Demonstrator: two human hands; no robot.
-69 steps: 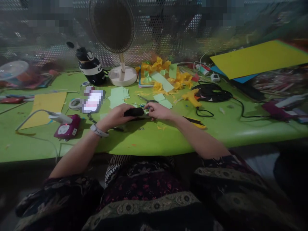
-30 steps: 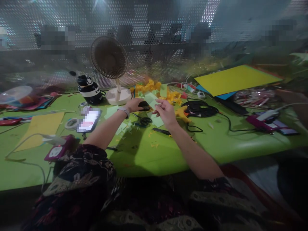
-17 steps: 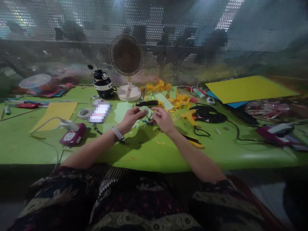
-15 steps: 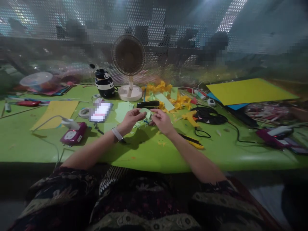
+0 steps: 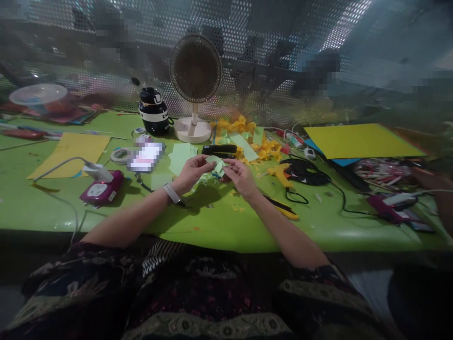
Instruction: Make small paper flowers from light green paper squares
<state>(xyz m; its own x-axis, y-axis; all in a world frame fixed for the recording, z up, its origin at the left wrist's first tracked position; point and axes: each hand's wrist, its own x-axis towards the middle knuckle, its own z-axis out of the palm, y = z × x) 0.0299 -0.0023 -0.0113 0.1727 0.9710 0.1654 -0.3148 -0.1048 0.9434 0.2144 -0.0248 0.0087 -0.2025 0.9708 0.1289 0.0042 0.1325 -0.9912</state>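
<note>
Item: 1 curled pale-green paper pc. [image 5: 217,166], ctr. of frame, over lime-green table [image 5: 219,231]. L. hand [image 5: 192,174]: thumb and fingers pinching its left edge. R. hand [image 5: 242,179]: fingertips pinching its right edge. Handling (judged by eye only): v. light, thin, bendy, apt to crease or tear; best held gently at outer edges. Adj.: long black stapler [image 5: 220,148], just beyond, nr. ctr.

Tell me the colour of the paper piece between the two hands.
The paper piece is pale green, best seen in the head view.
</note>
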